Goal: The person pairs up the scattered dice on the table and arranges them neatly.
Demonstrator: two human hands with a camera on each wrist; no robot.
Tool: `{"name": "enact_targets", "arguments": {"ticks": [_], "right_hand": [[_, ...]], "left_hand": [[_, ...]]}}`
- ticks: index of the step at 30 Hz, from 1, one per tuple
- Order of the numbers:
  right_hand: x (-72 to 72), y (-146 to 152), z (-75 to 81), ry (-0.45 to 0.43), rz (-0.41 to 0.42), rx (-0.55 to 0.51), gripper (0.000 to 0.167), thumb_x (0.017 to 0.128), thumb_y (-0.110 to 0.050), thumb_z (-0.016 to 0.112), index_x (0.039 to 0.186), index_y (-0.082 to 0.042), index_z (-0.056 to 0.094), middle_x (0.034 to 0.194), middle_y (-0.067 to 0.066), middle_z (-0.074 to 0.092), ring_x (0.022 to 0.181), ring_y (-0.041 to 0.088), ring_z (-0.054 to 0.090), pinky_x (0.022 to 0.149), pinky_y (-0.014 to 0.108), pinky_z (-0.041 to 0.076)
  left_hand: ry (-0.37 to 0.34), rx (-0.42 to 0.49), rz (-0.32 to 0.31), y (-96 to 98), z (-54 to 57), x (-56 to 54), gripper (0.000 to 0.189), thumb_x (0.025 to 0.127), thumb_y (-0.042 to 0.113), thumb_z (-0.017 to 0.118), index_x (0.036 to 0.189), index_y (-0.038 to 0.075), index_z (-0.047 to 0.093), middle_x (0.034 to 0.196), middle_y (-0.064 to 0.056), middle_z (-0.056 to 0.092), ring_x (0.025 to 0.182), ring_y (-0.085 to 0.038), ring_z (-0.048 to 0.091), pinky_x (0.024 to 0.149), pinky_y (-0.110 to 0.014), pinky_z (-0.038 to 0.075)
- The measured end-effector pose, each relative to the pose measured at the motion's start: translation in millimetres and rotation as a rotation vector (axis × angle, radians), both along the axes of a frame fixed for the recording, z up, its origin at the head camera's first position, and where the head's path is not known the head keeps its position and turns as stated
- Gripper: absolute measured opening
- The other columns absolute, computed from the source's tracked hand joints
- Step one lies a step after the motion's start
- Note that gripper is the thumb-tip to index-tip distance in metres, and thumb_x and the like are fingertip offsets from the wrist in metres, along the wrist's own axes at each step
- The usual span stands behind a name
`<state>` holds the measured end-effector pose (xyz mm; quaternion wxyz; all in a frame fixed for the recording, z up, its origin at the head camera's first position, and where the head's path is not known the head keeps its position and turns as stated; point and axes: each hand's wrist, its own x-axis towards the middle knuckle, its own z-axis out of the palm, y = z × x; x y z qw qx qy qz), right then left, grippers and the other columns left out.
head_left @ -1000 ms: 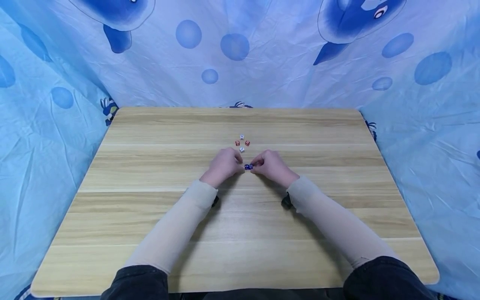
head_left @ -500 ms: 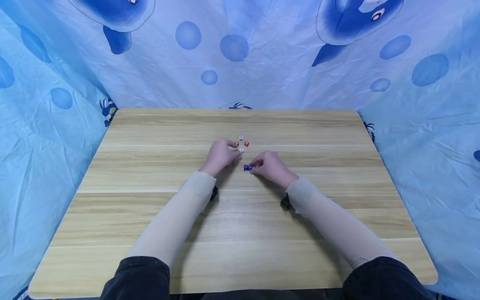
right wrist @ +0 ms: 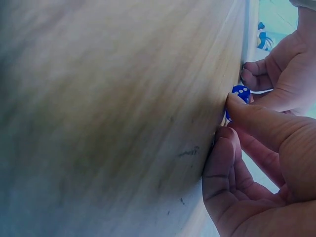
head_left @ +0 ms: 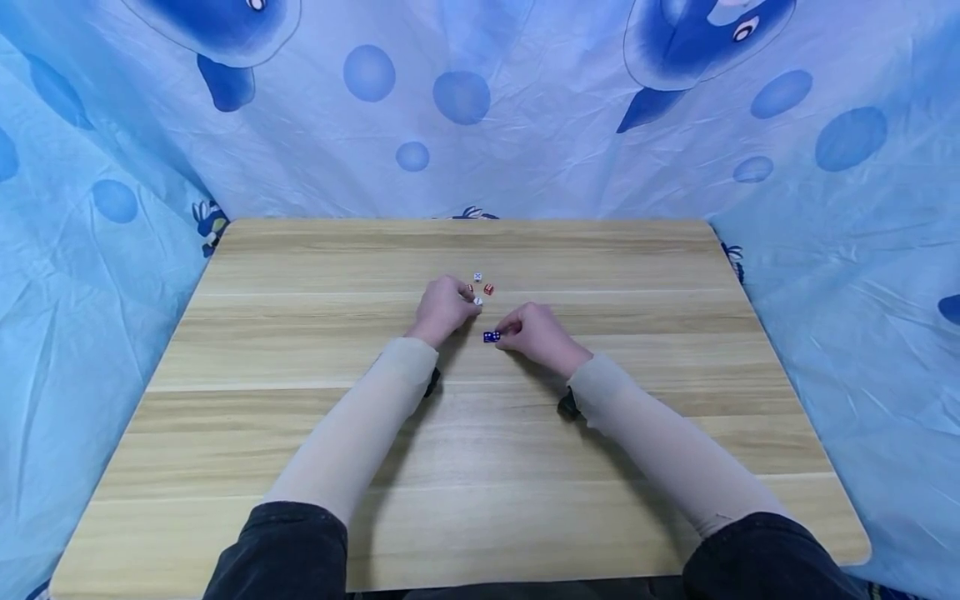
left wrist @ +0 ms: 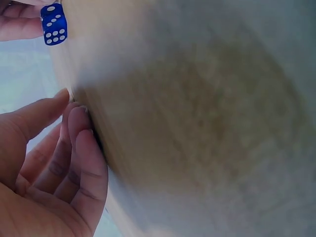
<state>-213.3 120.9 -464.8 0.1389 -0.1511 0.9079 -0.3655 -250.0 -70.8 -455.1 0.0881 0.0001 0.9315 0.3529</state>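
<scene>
Two blue dice (head_left: 491, 337) sit side by side near the table's middle. At their right end, my right hand (head_left: 540, 337) pinches a blue die between thumb and fingers; that die (right wrist: 241, 92) shows past the thumb in the right wrist view. Farther back, my left hand (head_left: 444, 308) has its thumb and fingertips closed around the near white die (head_left: 477, 302). One red die is partly covered by the left fingers. Another red die (head_left: 489, 289) and a far white die (head_left: 477, 277) complete the small ring. In the left wrist view, the left fingertips (left wrist: 84, 116) almost meet the thumb, hiding what lies between.
The wooden table (head_left: 480, 467) extends widely around both hands. Behind it and at the sides hangs a blue curtain (head_left: 540, 158) with dolphin prints. A dark device (head_left: 568, 407) is strapped under the right wrist.
My left hand has left the blue dice and moved back and left to the ring, its fingers then drawing together around the white die. The right hand stays at the blue dice.
</scene>
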Motion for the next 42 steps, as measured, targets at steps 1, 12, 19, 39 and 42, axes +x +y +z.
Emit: {"name": "enact_targets", "arguments": {"ticks": [1, 12, 19, 39, 42], "right_hand": [[-0.1, 0, -0.4, 0.000, -0.001, -0.003, 0.019, 0.085, -0.014, 0.084, 0.103, -0.011, 0.080, 0.077, -0.004, 0.069, 0.068, 0.017, 0.061, 0.064, 0.032, 0.048], [-1.5, -3, -1.4, 0.000, 0.005, -0.008, 0.017, 0.085, -0.015, 0.085, 0.101, -0.012, 0.081, 0.076, -0.004, 0.069, 0.068, 0.017, 0.061, 0.064, 0.032, 0.048], [-1.2, -2, -1.0, -0.002, 0.003, -0.005, 0.018, 0.085, -0.014, 0.085, 0.102, -0.012, 0.081, 0.076, -0.004, 0.069, 0.067, 0.017, 0.061, 0.064, 0.032, 0.047], [-0.6, 0, -2.1, -0.002, 0.004, -0.029, 0.016, 0.085, -0.011, 0.083, 0.101, -0.012, 0.081, 0.078, -0.005, 0.070, 0.068, 0.016, 0.061, 0.064, 0.031, 0.048], [-0.7, 0, -2.2, -0.002, 0.004, -0.029, 0.017, 0.085, -0.011, 0.083, 0.102, -0.012, 0.081, 0.078, -0.004, 0.070, 0.068, 0.016, 0.061, 0.064, 0.032, 0.047]], "left_hand": [[0.010, -0.016, 0.000, -0.1, -0.4, -0.2, 0.020, 0.085, 0.019, 0.084, 0.102, 0.009, 0.079, 0.111, -0.006, 0.072, 0.080, -0.019, 0.064, 0.069, -0.033, 0.051], [0.031, -0.056, -0.005, -1.1, -0.9, -0.8, 0.014, 0.086, 0.020, 0.084, 0.097, 0.011, 0.080, 0.113, -0.003, 0.072, 0.098, -0.021, 0.063, 0.080, -0.036, 0.050], [0.009, -0.011, -0.070, -2.0, 0.2, 3.3, 0.012, 0.084, 0.018, 0.085, 0.093, 0.011, 0.080, 0.116, -0.007, 0.071, 0.077, -0.019, 0.065, 0.067, -0.033, 0.053], [0.044, -0.031, -0.236, -0.7, -5.5, 10.8, 0.014, 0.082, 0.016, 0.087, 0.094, 0.010, 0.082, 0.098, -0.002, 0.074, 0.089, -0.019, 0.062, 0.081, -0.034, 0.049], [0.048, -0.042, -0.231, -0.5, -5.3, 11.5, 0.014, 0.082, 0.017, 0.087, 0.094, 0.011, 0.082, 0.100, -0.002, 0.074, 0.097, -0.021, 0.062, 0.089, -0.036, 0.048]]}}
